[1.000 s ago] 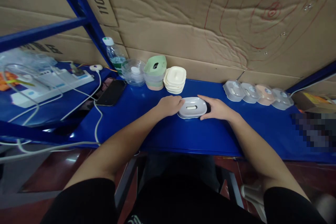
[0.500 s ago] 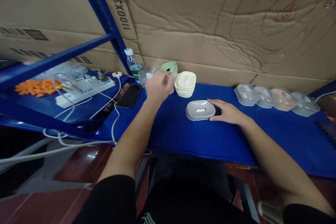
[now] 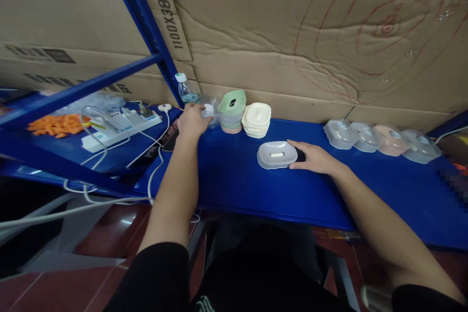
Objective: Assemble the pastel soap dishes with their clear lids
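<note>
My right hand grips the right end of a small grey oval soap box, thumb and fingers on its two sides. A white oblong piece lies in the middle of the box. At the back left, my left hand is at a stack of clear plastic lids, thumb and fingers apart at its left side. Whether a lid is gripped cannot be made out. Right of the lids stands a stack of green, grey and pink trays. Beside it is a pile of cream-coloured trays.
Several finished-looking lidded boxes stand in a row at the back right. A water bottle, a power strip, white cables and orange pieces are on the left. A blue post and cardboard wall bound the blue table.
My left hand has moved left from the coloured tray stack to the clear lids, uncovering the trays. My right hand still holds the grey box in place.
</note>
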A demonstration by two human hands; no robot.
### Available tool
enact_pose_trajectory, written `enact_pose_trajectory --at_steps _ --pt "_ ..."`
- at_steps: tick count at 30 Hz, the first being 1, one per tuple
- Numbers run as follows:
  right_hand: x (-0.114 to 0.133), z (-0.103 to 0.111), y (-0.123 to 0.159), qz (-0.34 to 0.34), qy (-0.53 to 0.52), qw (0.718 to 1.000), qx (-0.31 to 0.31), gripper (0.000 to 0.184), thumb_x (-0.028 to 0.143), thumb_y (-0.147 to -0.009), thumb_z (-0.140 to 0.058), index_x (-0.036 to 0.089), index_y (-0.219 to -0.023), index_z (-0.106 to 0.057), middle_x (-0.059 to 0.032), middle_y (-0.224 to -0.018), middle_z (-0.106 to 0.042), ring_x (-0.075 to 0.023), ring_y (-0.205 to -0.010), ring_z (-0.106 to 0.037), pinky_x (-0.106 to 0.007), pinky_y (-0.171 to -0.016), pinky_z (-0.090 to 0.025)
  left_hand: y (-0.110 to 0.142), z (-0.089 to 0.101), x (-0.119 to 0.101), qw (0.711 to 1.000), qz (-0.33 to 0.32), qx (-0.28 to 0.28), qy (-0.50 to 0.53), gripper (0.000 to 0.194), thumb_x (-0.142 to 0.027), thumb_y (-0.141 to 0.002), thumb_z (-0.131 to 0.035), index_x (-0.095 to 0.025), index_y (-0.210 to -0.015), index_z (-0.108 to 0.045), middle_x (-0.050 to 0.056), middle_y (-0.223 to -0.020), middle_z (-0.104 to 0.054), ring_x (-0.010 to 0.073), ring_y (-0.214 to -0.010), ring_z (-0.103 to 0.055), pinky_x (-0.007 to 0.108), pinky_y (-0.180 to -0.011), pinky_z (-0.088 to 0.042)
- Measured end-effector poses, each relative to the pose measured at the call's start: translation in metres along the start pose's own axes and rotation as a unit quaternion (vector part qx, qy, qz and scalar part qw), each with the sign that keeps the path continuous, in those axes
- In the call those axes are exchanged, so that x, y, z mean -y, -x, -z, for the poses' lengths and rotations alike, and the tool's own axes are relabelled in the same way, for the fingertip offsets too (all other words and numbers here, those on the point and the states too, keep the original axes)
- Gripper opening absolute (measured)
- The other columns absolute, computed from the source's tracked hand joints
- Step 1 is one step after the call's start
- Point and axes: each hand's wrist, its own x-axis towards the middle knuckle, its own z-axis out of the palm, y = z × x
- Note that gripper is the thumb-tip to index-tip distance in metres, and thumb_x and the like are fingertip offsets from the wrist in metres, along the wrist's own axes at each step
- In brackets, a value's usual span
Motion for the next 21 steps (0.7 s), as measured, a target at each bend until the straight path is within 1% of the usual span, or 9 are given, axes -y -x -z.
enact_pose_trajectory --at_steps 4,8,10,12,13,15,17,19,21 --pt "0.002 0.001 -0.001 -0.010 -0.001 1.000 0.007 0.103 0.071 -0.079 -0.082 0.030 -0.166 -0.046 -0.0115 -0.165 -0.053 -0.0419 -0.149 -0.054 -0.064 -0.122 -0.045 0.002 0.004 -0.001 0.998 0.001 -0.060 0.028 0.040 -0.045 -0.087 -0.078 -0.023 -0.121 -0.072 0.015 -0.153 -0.055 0.0378 -0.133 -0.062 0.051 -0.115 -0.049" --pt "0.003 0.002 -0.001 -0.007 -0.007 1.000 0.008 0.104 0.071 -0.078 -0.083 0.030 -0.165 -0.046 -0.0119 -0.164 -0.054 -0.0423 -0.149 -0.053 -0.065 -0.121 -0.044 0.005 0.015 -0.004 0.989 0.008 -0.130 0.065 0.034 -0.043 -0.088 -0.077 -0.024 -0.116 -0.070 0.015 -0.156 -0.049 0.0395 -0.138 -0.056 0.055 -0.117 -0.048" --pt "0.005 0.004 0.000 -0.001 -0.020 1.000 -0.002 0.102 0.071 -0.076 -0.085 0.030 -0.163 -0.050 -0.0120 -0.162 -0.056 -0.0429 -0.148 -0.055 -0.066 -0.121 -0.045 0.008 0.019 -0.010 0.981 -0.006 -0.172 0.088 0.032 -0.044 -0.090 -0.076 -0.025 -0.115 -0.069 0.014 -0.158 -0.047 0.0394 -0.141 -0.053 0.055 -0.115 -0.049" --pt "0.008 0.006 0.000 0.000 -0.045 0.999 -0.022 0.099 0.070 -0.077 -0.084 0.030 -0.161 -0.052 -0.0131 -0.161 -0.058 -0.0416 -0.137 -0.064 -0.064 -0.115 -0.051 0.013 0.020 -0.020 0.972 -0.039 -0.201 0.116 0.033 -0.047 -0.092 -0.074 -0.024 -0.115 -0.067 0.013 -0.160 -0.044 0.0377 -0.138 -0.055 0.052 -0.110 -0.052" --pt "0.010 0.008 0.000 -0.002 -0.061 0.997 -0.037 0.097 0.070 -0.079 -0.083 0.030 -0.162 -0.052 -0.0137 -0.160 -0.058 -0.0389 -0.125 -0.071 -0.061 -0.110 -0.056 0.017 0.018 -0.027 0.968 -0.060 -0.204 0.130 0.033 -0.048 -0.093 -0.072 -0.024 -0.115 -0.066 0.013 -0.161 -0.043 0.0358 -0.134 -0.059 0.049 -0.106 -0.053" --pt "0.014 0.011 0.000 -0.013 -0.093 0.992 -0.081 0.094 0.069 -0.085 -0.078 0.032 -0.165 -0.046 -0.0146 -0.160 -0.058 -0.0304 -0.099 -0.078 -0.054 -0.094 -0.064 0.029 0.012 -0.043 0.965 -0.115 -0.178 0.157 0.034 -0.051 -0.095 -0.068 -0.023 -0.114 -0.064 0.012 -0.162 -0.044 0.0293 -0.118 -0.067 0.044 -0.097 -0.056" --pt "0.020 0.013 0.001 -0.025 -0.118 0.983 -0.136 0.097 0.067 -0.088 -0.074 0.033 -0.170 -0.035 -0.0149 -0.161 -0.056 -0.0254 -0.085 -0.076 -0.048 -0.081 -0.066 0.045 0.004 -0.060 0.959 -0.185 -0.117 0.183 0.036 -0.056 -0.097 -0.063 -0.023 -0.112 -0.062 0.012 -0.157 -0.052 0.0226 -0.100 -0.070 0.039 -0.090 -0.056" --pt "0.024 0.016 0.002 -0.036 -0.128 0.973 -0.188 0.103 0.065 -0.088 -0.074 0.033 -0.173 -0.026 -0.0157 -0.163 -0.055 -0.0262 -0.085 -0.076 -0.045 -0.076 -0.066 0.064 -0.004 -0.076 0.941 -0.258 -0.036 0.214 0.040 -0.061 -0.099 -0.055 -0.022 -0.109 -0.060 0.012 -0.144 -0.064 0.0192 -0.088 -0.070 0.036 -0.085 -0.054" --pt "0.027 0.017 0.003 -0.041 -0.126 0.964 -0.231 0.102 0.065 -0.088 -0.074 0.031 -0.172 -0.028 -0.0156 -0.160 -0.058 -0.0279 -0.091 -0.077 -0.045 -0.080 -0.065 0.081 -0.010 -0.090 0.920 -0.311 0.051 0.231 0.044 -0.064 -0.102 -0.045 -0.022 -0.106 -0.058 0.011 -0.130 -0.073 0.0183 -0.082 -0.069 0.033 -0.081 -0.052"
